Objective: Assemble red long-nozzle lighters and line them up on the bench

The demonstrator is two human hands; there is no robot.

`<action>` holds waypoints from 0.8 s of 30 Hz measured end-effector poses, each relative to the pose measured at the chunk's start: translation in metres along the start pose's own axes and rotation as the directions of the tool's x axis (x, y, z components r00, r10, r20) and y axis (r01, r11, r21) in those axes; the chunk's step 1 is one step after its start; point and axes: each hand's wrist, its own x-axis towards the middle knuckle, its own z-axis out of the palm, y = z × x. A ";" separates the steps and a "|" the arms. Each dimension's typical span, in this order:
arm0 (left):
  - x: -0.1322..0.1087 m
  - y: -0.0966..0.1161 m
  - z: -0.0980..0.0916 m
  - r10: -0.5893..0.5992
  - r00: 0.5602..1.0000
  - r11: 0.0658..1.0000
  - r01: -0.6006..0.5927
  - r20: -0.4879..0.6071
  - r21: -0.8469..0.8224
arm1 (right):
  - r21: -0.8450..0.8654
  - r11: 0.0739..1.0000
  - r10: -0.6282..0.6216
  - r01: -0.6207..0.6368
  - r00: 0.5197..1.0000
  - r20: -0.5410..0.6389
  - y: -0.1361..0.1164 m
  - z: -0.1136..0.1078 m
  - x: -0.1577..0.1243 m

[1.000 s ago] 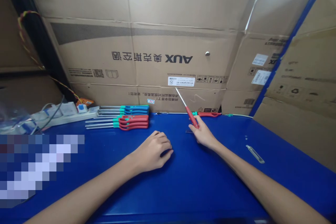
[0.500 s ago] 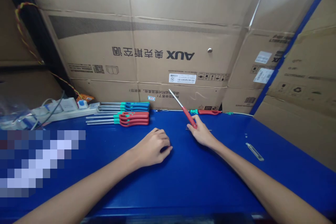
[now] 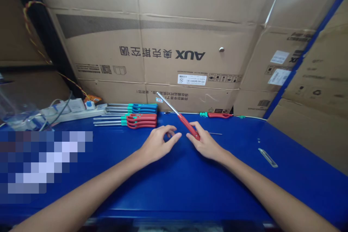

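Note:
My right hand (image 3: 206, 144) grips a red-handled screwdriver (image 3: 187, 126) by its handle, the metal shaft pointing up and to the left. My left hand (image 3: 158, 143) hovers just left of it over the blue table (image 3: 168, 185), fingers apart and reaching toward the handle, holding nothing. A row of several red- and blue-handled screwdrivers (image 3: 136, 116) lies further back on the left. One more red-handled screwdriver (image 3: 216, 115) lies at the table's far edge. A thin metal pin (image 3: 215, 133) lies just right of my right hand.
Large cardboard boxes (image 3: 163, 50) wall in the back and right side. A white power strip (image 3: 67, 110) with cables sits at back left beside clear plastic bags (image 3: 16, 116). A small flat metal piece (image 3: 268, 157) lies on the table to the right.
My right hand has carried the screwdriver leftward toward the middle. My left hand has lifted off the table and opened its fingers toward the handle.

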 end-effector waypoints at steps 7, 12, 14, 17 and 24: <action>0.009 0.001 0.004 -0.179 0.977 0.503 0.192 0.116 -0.843 | 0.233 0.972 -0.042 0.002 0.985 0.166 -0.022 0.016 -0.011; 0.006 0.002 -0.001 -0.209 0.967 0.419 0.220 0.142 -0.881 | 0.311 0.949 -0.028 -0.051 0.969 0.245 -0.030 0.020 -0.015; 0.005 0.003 -0.003 -0.226 0.964 0.426 0.230 0.143 -0.875 | 0.315 0.947 -0.023 -0.061 0.966 0.257 -0.031 0.022 -0.016; 0.006 0.005 -0.007 -0.255 0.958 0.426 0.232 0.130 -0.874 | 0.310 0.949 -0.029 -0.057 0.963 0.267 -0.035 0.024 -0.018; 0.011 0.005 -0.012 -0.434 0.899 0.433 0.270 0.063 -0.860 | 0.339 0.940 -0.033 -0.042 0.977 0.212 -0.027 0.013 -0.011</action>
